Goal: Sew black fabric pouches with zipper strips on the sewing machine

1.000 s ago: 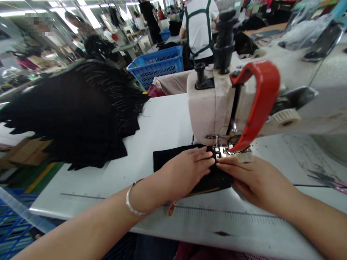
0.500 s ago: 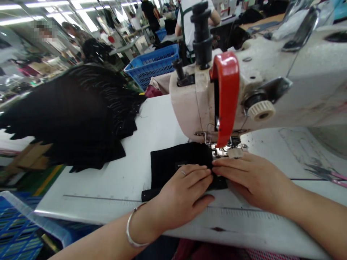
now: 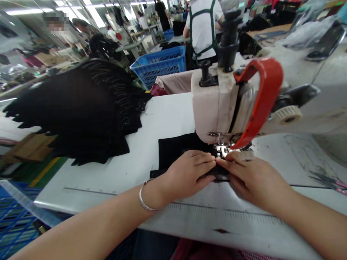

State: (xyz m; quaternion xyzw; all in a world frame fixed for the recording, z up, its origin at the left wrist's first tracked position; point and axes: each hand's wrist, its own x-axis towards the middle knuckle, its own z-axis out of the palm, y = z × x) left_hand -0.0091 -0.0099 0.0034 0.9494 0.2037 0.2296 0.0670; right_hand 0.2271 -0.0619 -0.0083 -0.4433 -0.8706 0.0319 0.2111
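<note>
A piece of black fabric (image 3: 173, 150), with a folded strip along its near edge, lies under the needle area of a pale sewing machine (image 3: 207, 108). My left hand (image 3: 189, 173), with a ring and a silver bracelet, rests on the fabric with its fingers stretched out. My right hand (image 3: 252, 177) lies to the right, its index fingertip on the fabric close to the metal presser foot (image 3: 221, 151). The fingertips of both hands nearly meet. Part of the right thumb's contact is hidden. A red curved guard (image 3: 267, 97) arches in front of the machine head.
A large stack of black fabric pieces (image 3: 78, 104) covers the table's left side. Pink-handled scissors (image 3: 329, 181) lie at right. Blue baskets stand behind the table (image 3: 162, 65) and at lower left (image 3: 16, 216). A person in a white shirt (image 3: 203, 29) works beyond.
The fabric has slid farther away from me under the machine, and both hands have moved forward with it. The right fingers are more bent. The camera view has shifted too.
</note>
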